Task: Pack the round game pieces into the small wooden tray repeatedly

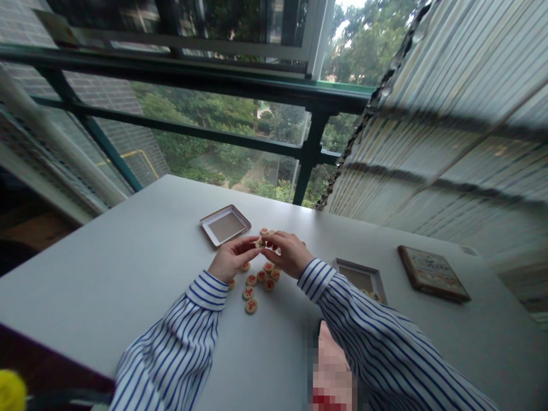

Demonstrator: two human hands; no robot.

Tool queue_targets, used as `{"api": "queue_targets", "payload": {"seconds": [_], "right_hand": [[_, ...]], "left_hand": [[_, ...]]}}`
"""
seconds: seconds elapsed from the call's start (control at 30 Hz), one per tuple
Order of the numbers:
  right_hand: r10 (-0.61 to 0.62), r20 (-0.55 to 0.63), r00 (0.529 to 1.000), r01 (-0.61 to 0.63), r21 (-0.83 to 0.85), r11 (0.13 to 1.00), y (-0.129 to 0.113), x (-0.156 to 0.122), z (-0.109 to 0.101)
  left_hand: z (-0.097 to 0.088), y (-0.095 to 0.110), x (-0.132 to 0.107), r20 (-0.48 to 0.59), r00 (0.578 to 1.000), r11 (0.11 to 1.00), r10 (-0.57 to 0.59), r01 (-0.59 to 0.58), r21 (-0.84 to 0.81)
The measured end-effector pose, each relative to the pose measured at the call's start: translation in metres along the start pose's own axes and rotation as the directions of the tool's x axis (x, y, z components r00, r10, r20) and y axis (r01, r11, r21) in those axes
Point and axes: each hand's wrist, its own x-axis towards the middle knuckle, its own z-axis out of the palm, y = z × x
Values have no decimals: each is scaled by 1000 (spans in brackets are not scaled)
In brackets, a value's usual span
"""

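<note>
Between my two hands, above the table, a round Chinese chess piece shows a dark character on its face. The fingertips of my left hand pinch it from the left. From the other side, my right hand has its thumb and fingers closed on it too. Below my hands lie several pale pieces with red characters, among them a red-marked piece closest to me. More pieces, such as a far red-marked piece, are partly hidden behind my right hand.
An open shallow tray sits beyond my left hand. Right of my right forearm, a second tray holds a few pieces, partly covered by the sleeve. A flat brown box lies further right. The white table meets a railed window.
</note>
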Motion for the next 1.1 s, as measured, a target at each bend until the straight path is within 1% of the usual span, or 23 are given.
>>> {"api": "queue_targets", "payload": {"seconds": [0.13, 0.23, 0.3, 0.43, 0.53, 0.63, 0.77, 0.93, 1.0, 1.1], "right_hand": [[-9, -8, 1000, 10, 78, 997, 0, -1, 0], [-9, 13, 1000, 7, 136, 991, -1, -2, -2], [-7, 17, 1000, 4, 174, 985, -2, -4, -3], [19, -6, 1000, -17, 229, 973, 0, -8, -6], [54, -26, 998, -45, 276, 960, 6, -12, -11], [87, -68, 994, -61, 321, 945, 12, -18, -19], [161, -133, 978, -103, 364, 926, 17, -28, -34], [254, -176, 951, -154, 441, 884, 19, -46, -54], [273, -194, 942, -163, 446, 880, 19, -54, -61], [289, -211, 934, -173, 440, 881, 19, -66, -68]], "left_hand": [[1, -3, 1, -9, 1000, 999, 22, -23, -22], [2, -3, 0, -17, 999, 999, 46, -46, 5], [3, -1, -1, 0, 998, 997, 64, -64, 37], [5, 1, -3, 41, 996, 993, 74, -77, 93], [6, 1, -5, 29, 997, 994, 71, -73, 82], [7, 0, -6, 15, 997, 997, 69, -70, 35], [9, 2, -8, 23, 997, 997, 72, -72, 4], [10, 5, -11, -43, 993, 993, 109, -108, 38], [10, 5, -12, -45, 991, 991, 125, -123, 46], [10, 7, -14, -20, 992, 991, 126, -124, 58]]}}
